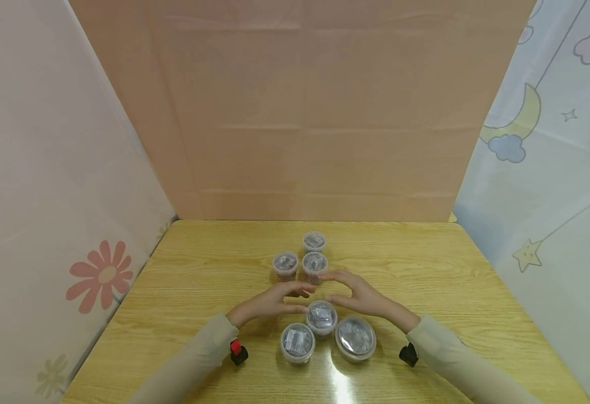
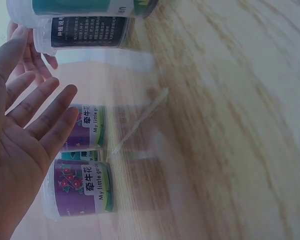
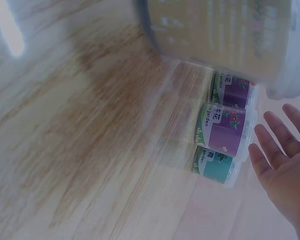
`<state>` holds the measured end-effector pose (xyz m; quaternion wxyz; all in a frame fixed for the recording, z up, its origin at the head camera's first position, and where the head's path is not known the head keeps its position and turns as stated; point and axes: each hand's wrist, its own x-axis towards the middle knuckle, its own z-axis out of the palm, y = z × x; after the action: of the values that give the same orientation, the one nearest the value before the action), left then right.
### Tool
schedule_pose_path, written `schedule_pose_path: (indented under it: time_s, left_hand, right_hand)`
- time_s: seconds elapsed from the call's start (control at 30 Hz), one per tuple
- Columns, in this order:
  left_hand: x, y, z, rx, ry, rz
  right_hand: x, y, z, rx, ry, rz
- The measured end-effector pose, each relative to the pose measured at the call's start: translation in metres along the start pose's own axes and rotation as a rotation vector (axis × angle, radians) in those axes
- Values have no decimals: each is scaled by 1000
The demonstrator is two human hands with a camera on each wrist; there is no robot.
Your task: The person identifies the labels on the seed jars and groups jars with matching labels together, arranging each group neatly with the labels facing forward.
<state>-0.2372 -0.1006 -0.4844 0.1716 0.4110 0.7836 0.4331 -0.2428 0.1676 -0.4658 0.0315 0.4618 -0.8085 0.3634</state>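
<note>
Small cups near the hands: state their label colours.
Purple on two cups, teal on a third; right wrist view.

the table (image 1: pixel 199 269) is yellow wood grain; the clear tubs (image 2: pixel 82 187) carry purple flowered labels, one tub (image 3: pixel 215 167) teal; the sleeves (image 1: pixel 446 350) are pale beige.

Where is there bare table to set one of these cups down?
Bare table runs wide left of the left hand and right of the right hand. The middle is crowded: three far cups just beyond the fingertips, three near cups between the wrists.
</note>
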Motion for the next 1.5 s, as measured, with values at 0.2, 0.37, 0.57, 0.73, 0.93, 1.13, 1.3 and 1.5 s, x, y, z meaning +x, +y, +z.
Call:
schedule_pose_path:
  time_s: [0.2, 0.37, 0.57, 0.73, 0.93, 1.13, 1.3, 1.5]
  left_hand:
    - [-1, 2, 0, 1, -8, -15]
    - [-1, 3, 1, -7, -19, -6]
    - [-2, 1, 1, -16, -35, 27]
    - [-2, 1, 2, 5, -37, 39]
    - [-1, 1, 2, -4, -45, 42]
    - [-1, 1, 3, 3, -50, 39]
    - [-1, -1, 4, -11, -42, 31]
    - [-1, 0, 4, -25, -51, 39]
  right_hand:
    - [-3, 0, 0, 10, -30, 30]
    - [-7, 1, 1, 0, -65, 79]
    - [-8, -1, 2, -13, -91, 83]
    - [-10, -2, 2, 23, -137, 110]
    - [-11, -1, 2, 89, -208, 151]
    - [-11, -4, 3, 87, -255, 145]
    - [-10, -6, 5, 100, -289, 137]
    - [-10, -8, 5, 69, -306, 161]
